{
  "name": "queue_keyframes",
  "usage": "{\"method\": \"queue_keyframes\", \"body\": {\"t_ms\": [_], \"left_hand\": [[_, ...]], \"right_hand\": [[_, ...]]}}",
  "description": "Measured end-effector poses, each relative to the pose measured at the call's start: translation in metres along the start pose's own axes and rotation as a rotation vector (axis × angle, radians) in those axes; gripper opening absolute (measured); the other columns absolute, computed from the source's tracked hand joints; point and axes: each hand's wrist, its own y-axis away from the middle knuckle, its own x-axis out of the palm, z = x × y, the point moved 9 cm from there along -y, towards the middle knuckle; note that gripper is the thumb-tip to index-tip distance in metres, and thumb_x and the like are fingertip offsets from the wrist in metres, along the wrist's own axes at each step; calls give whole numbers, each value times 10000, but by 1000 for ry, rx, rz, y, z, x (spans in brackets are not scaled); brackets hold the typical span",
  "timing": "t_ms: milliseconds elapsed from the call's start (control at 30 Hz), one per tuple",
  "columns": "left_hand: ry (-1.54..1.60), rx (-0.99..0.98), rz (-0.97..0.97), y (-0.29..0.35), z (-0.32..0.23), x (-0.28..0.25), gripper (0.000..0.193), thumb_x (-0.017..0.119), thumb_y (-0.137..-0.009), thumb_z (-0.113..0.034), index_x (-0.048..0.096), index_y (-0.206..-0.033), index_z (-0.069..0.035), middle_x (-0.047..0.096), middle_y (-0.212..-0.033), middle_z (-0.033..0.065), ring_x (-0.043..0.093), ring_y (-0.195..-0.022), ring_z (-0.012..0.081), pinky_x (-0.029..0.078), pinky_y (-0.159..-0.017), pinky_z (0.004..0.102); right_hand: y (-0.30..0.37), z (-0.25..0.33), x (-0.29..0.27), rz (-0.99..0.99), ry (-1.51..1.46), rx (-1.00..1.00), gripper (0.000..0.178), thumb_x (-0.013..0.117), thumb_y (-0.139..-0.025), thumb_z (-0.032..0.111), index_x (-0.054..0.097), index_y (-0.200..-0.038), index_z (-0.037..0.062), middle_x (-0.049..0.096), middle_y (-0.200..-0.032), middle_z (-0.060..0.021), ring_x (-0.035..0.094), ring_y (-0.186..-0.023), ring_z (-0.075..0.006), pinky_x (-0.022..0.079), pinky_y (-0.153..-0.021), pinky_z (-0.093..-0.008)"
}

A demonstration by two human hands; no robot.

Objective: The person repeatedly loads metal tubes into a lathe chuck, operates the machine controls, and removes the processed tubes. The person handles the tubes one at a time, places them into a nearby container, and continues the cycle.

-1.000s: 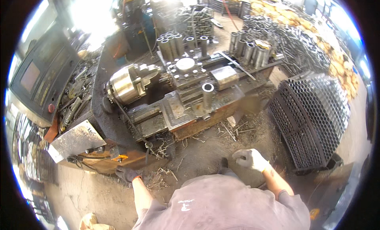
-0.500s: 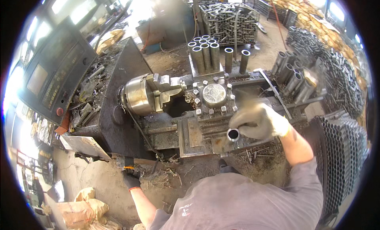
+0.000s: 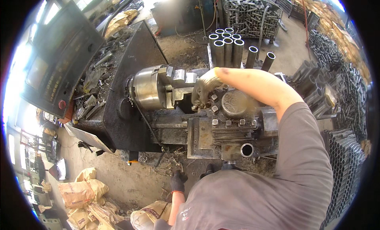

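My right hand (image 3: 205, 88), in a pale work glove, reaches across the lathe between the jaws of the metal chuck (image 3: 148, 87) and the square tool post (image 3: 234, 104). Its fingers bend downward and lie together; whatever they grip, if anything, is hidden. My left hand (image 3: 179, 181), in a black glove with a red cuff, hangs low in front of the machine, fingers loosely apart and nothing visible in it. One short steel tube (image 3: 246, 150) stands upright on the near side of the carriage, touched by neither hand. No tube shows in the chuck jaws.
Several steel tubes (image 3: 227, 49) stand behind the tool post, with more tubes (image 3: 316, 87) at the right. A stack of tubes (image 3: 344, 162) lies at the lower right. The control panel (image 3: 59, 67) rises at the left. Paper sacks (image 3: 81, 194) lie on the chip-strewn floor.
My right hand has gone from beside the upright tube leftward to the chuck jaws. My left hand has left the front of the headstock and come closer to my body. The view has shifted.
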Motion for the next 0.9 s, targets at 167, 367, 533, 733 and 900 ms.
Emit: {"method": "queue_keyframes", "body": {"t_ms": [167, 367, 533, 733, 900], "left_hand": [[-129, 34, -108, 10, 3, -25, 270, 715, -947, -227, 727, -1183, -95, 757, -1096, 139, 742, -961, 307, 611, -823, 412], [-570, 254, -282, 38, -170, 30, 334, 692, -996, -196, 683, -1258, 12, 774, -1046, 161, 749, -917, 248, 597, -817, 384], [-623, 771, 52, 91, -329, 160, 286, 739, -956, -88, 729, -1236, -28, 778, -1103, 141, 759, -998, 259, 602, -874, 369], [-952, 919, 867, 172, -327, 344, 684, 817, -906, -367, 575, -1510, -156, 720, -1339, 158, 725, -1192, 354, 569, -1029, 463], [-846, 758, 1008, 180, -321, 390, 541, 840, -874, -360, 630, -1352, -215, 744, -1228, 121, 753, -1098, 337, 603, -913, 470]], "right_hand": [[99, 6, -54, -837, -515, -173, 638, 787, -959, 185, 562, -1532, 17, 720, -1363, -180, 715, -1240, -264, 629, -1014, -426], [124, 52, -104, -1227, 563, 103, 575, 781, -869, 197, 649, -1413, 64, 714, -1296, -256, 748, -1092, -381, 625, -939, -456], [66, -10, -86, -732, 590, 220, 339, 786, -821, 275, 803, -1088, 68, 790, -988, -184, 753, -840, -348, 597, -806, -442], [4, -40, -52, -478, 174, 186, 391, 875, -765, 333, 772, -941, -1, 745, -779, -113, 681, -681, -228, 543, -647, -431], [3, -49, -58, -614, 259, 192, 443, 889, -730, 361, 792, -965, -1, 754, -769, -133, 720, -692, -255, 567, -662, -419]]}}
